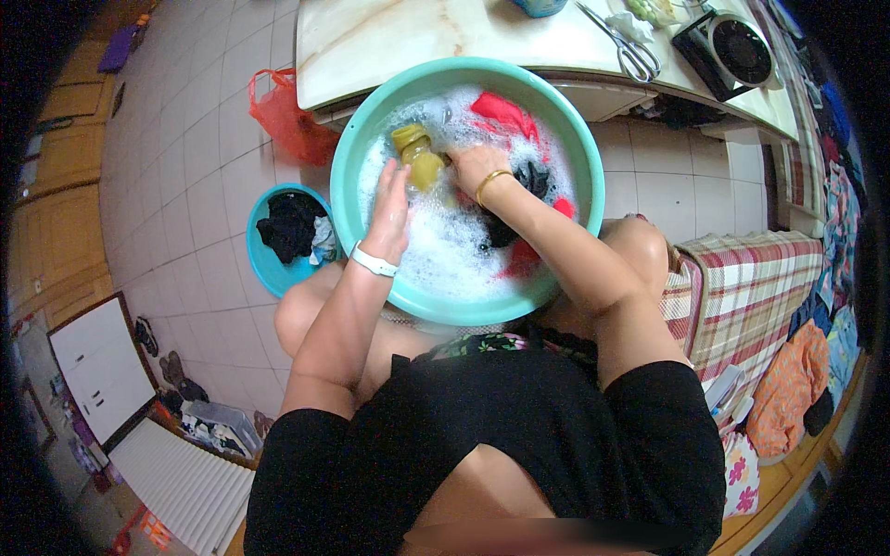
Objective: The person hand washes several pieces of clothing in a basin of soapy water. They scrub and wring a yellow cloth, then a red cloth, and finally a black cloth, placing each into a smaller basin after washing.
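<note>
A large turquoise plastic basin (pixel 594 167) holds sudsy water with clothes in it. My left hand (pixel 393 208), with a white band on the wrist, is raised at the basin's left side, fingers extended beside an olive-yellow wet cloth (pixel 423 167). To the right of that cloth, my right hand (pixel 476 167) reaches into the foam, a gold bangle on its wrist; its fingertips are partly hidden, so its hold cannot be told. Red cloth (pixel 502 112) floats near the far side, and a dark cloth (pixel 534 178) lies right of my right hand.
Left of the basin, a smaller blue basin (pixel 261 260) holds dark clothes, and a red plastic bag (pixel 288 118) stands on the tiles. Beyond is a marble-patterned table (pixel 417 35) with scissors (pixel 636 59) and a black-topped appliance (pixel 740 52). A plaid-covered seat (pixel 758 278) is at right.
</note>
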`<state>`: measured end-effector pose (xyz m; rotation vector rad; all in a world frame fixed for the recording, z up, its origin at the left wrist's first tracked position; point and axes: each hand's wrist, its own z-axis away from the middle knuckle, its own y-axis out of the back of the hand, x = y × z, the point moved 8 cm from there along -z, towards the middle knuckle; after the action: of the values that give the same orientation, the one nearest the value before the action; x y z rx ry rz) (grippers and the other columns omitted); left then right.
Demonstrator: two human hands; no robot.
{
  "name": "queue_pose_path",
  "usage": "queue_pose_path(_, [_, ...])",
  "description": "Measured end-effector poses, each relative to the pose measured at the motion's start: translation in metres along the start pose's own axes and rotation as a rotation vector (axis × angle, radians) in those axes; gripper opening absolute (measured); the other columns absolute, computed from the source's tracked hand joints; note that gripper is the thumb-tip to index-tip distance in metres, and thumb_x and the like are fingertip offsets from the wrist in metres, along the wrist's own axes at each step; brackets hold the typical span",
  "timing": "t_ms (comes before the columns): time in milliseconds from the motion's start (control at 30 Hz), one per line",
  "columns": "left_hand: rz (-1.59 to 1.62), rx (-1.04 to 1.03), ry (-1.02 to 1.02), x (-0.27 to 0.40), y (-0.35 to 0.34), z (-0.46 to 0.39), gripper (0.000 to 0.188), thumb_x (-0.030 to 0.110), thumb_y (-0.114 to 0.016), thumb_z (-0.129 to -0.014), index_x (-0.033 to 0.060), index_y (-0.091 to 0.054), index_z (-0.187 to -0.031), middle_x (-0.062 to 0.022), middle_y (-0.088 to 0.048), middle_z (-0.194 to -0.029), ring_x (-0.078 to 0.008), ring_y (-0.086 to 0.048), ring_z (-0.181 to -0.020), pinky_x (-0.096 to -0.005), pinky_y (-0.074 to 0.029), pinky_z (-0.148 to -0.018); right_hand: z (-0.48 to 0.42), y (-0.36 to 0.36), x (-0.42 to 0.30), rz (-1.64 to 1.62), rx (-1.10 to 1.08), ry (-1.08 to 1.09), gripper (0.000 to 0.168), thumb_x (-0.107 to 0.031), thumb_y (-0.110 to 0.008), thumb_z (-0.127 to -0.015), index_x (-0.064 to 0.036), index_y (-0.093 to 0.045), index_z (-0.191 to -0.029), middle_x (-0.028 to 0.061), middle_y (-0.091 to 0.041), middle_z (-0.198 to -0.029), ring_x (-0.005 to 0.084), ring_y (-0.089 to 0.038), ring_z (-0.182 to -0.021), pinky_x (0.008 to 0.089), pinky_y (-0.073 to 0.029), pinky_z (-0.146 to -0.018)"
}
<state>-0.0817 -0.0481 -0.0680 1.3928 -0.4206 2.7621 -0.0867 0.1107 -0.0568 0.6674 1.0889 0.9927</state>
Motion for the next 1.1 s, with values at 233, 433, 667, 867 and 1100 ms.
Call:
queue_pose_path(233, [0.437, -0.372, 0.317, 0.03, -0.044, 0.025, 0.072, 0.065, -0.038, -0.095, 0.0114, -0.039, -0.143, -0.011, -0.048, -0.14, -0.0285, -0.048, -0.126, -0.0494, -0.041, -0.102, 0.056, 0.077, -0.073, -0.243, 0.633, 0.507, 0.018, -0.013, -0.064, -0.074, -0.006, -0.059, -0.09, 0.0129, -0.055, -0.091, 0.0316, -0.058, -0.086, 0.044, -0.05, -0.071])
queue_pose_path(433, [0.496, -0.4, 0.315, 0.053, -0.062, 0.036, 0.052, 0.052, -0.049, -0.096, 0.0093, -0.058, -0.125, -0.012, -0.065, -0.116, -0.0252, -0.063, -0.104, -0.0425, -0.051, -0.092, 0.111, 0.085, -0.121, -0.578, 0.499, 0.766, 0.024, -0.013, -0.07, -0.077, -0.011, -0.056, -0.096, 0.01, -0.05, -0.084, 0.0309, -0.056, -0.082, 0.041, -0.047, -0.069])
queue_pose_path(667, [0.424, -0.349, 0.215, 0.031, -0.065, 0.031, 0.037, 0.038, -0.046, -0.1, 0.0085, -0.061, -0.117, -0.0085, -0.066, -0.11, -0.0232, -0.062, -0.1, -0.038, -0.048, -0.093, 0.118, 0.087, -0.112, -0.433, 0.684, 0.829, 0.023, -0.029, -0.067, -0.081, -0.01, -0.056, -0.08, 0.0084, -0.052, -0.079, 0.0274, -0.058, -0.073, 0.0377, -0.049, -0.062])
queue_pose_path(867, [0.598, -0.58, -0.002, 0.006, -0.062, 0.011, 0.034, 0.034, -0.043, -0.101, 0.0091, -0.059, -0.118, -0.006, -0.063, -0.11, -0.021, -0.06, -0.103, -0.0362, -0.048, -0.092, 0.106, 0.094, -0.09, -0.344, 0.813, 0.756, 0.021, -0.027, -0.068, -0.077, -0.01, -0.056, -0.071, 0.0066, -0.057, -0.07, 0.0251, -0.061, -0.065, 0.0382, -0.051, -0.055])
queue_pose_path(1100, [0.368, 0.063, -0.08, 0.009, -0.041, 0.015, 0.035, 0.024, -0.045, -0.1, 0.0048, -0.046, -0.129, -0.0094, -0.054, -0.121, -0.0236, -0.057, -0.11, -0.0386, -0.049, -0.094, 0.04, 0.065, -0.029, -0.34, 0.606, 0.162, 0.024, -0.03, -0.063, -0.083, -0.007, -0.062, -0.073, 0.0133, -0.064, -0.074, 0.0325, -0.064, -0.066, 0.0435, -0.051, -0.059])
